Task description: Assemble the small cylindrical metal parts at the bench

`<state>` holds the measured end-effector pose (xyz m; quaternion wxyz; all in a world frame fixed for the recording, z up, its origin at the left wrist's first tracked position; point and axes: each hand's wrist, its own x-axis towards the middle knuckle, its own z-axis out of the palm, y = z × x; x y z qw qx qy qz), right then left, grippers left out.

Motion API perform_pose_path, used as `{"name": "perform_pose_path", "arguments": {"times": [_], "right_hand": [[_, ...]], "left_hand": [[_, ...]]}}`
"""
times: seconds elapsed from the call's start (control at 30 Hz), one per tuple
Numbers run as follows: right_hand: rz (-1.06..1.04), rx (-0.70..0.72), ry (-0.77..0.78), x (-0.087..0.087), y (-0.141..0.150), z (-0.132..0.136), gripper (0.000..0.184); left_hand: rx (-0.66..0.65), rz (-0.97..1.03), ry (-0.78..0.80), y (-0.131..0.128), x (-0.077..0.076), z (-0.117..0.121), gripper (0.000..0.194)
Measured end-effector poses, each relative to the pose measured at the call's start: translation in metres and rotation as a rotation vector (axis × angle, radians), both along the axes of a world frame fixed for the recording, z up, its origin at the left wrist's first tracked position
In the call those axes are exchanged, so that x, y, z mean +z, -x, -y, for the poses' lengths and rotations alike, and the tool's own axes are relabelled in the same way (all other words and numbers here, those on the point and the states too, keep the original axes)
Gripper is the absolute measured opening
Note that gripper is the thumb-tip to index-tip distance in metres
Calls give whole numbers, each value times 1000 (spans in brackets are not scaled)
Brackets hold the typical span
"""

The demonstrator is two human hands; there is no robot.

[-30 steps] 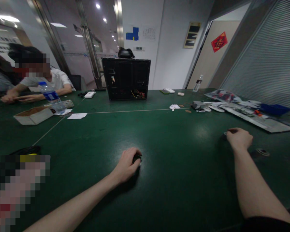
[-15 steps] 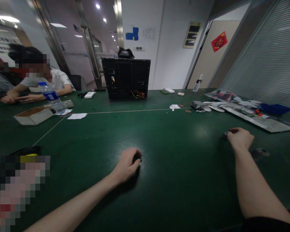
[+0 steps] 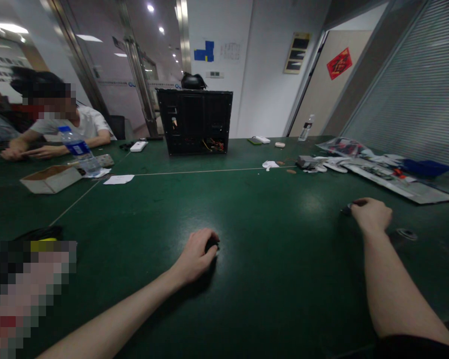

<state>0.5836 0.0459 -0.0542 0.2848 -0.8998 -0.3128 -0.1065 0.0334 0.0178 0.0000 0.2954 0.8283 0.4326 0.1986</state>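
My left hand [image 3: 196,254] rests on the green table [image 3: 269,249] near the middle, its fingers curled round a small black object [image 3: 211,245] that is mostly hidden. My right hand [image 3: 371,214] lies farther right with the fingers closed, pinching a small dark part [image 3: 347,209] at its fingertips against the table. A small round dark disc [image 3: 407,233] lies just right of that hand.
A black computer case [image 3: 195,121] stands at the far middle of the table. At the left are a cardboard box [image 3: 51,178], a water bottle [image 3: 79,151] and a seated person [image 3: 56,119]. Flat panels and parts [image 3: 389,174] lie at the right.
My right hand has shifted very slightly and the dark part at its fingertips has come a little more into sight. My left hand has stayed put.
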Motion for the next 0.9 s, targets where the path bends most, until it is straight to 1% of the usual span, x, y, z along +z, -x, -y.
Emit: {"name": "perform_pose_path", "arguments": {"times": [0.13, 0.3, 0.43, 0.5, 0.57, 0.63, 0.7, 0.73, 0.77, 0.83, 0.9], "right_hand": [[-86, -89, 98, 2, 0, -2, 22], [-111, -119, 134, 7, 5, -2, 29], [-98, -127, 155, 18, 7, 3, 40], [-74, -128, 190, 23, 4, 12, 48], [-45, -153, 259, 26, -5, 25, 54], [-48, -202, 332, 24, -17, 41, 60], [-119, -249, 392, 20, -31, 57, 66], [-169, -247, 426, 17, -38, 64, 68], [-219, -227, 462, 15, -44, 71, 67], [-289, -156, 526, 14, -51, 81, 61], [-294, -97, 551, 18, -49, 86, 53]], "left_hand": [[1, 1, -1, 0, 1, 0, 16], [-4, -3, -9, 0, 1, 0, 15], [-16, 13, -11, 2, -1, -1, 15], [-17, 18, -13, 3, -2, -1, 15], [-14, 21, -22, 4, -2, -1, 15], [-12, 17, -35, 4, -3, -1, 15], [-15, 17, -48, 4, -5, -1, 15], [-18, 14, -52, 5, -6, -1, 15], [-18, 12, -57, 5, -6, -1, 14], [-12, 4, -68, 6, -7, 0, 13], [-13, 5, -73, 7, -7, 1, 13]]}}
